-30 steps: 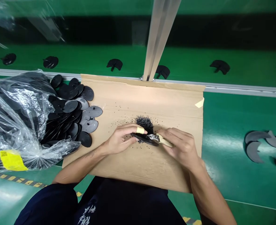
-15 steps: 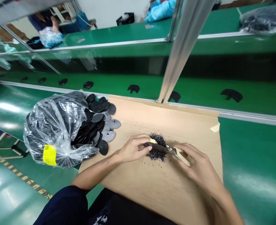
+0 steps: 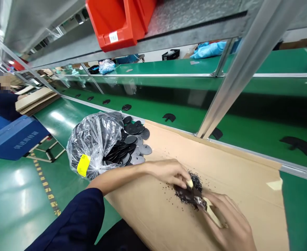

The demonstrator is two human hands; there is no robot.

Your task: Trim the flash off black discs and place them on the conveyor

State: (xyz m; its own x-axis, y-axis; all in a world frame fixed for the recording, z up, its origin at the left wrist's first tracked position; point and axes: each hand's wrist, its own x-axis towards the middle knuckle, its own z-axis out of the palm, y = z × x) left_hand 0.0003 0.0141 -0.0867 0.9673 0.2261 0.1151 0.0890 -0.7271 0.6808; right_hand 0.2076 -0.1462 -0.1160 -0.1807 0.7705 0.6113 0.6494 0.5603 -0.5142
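My left hand (image 3: pixel 170 172) is closed on a flat black plastic piece (image 3: pixel 182 192), gripping its near edge; a pale yellow covering (image 3: pixel 190 183) is on one fingertip. My right hand (image 3: pixel 231 221) is wrapped round cutting pliers (image 3: pixel 213 213) with cream handles. The pliers' metal jaws meet the black piece, though blur hides whether they bite into it. Beneath both hands, small black bits (image 3: pixel 197 179) lie heaped and scattered on a cardboard sheet (image 3: pixel 143 212). To the left, black oval pieces (image 3: pixel 130 139) spill from a clear plastic bag (image 3: pixel 92 139) with a yellow label.
Behind the cardboard runs a green belt (image 3: pixel 148 108) carrying spaced black pieces (image 3: pixel 169 117). A metal post (image 3: pixel 237 83) rises at the bench edge. Overhead, a red bin (image 3: pixel 119 24) sits on a shelf. At far left are a person (image 3: pixel 2 104) and a blue box (image 3: pixel 17 137).
My view has turned left and up, bringing the red bin, the person and the blue box into sight. My left hand now reaches over the black piece from above; the pliers remain in my right hand.
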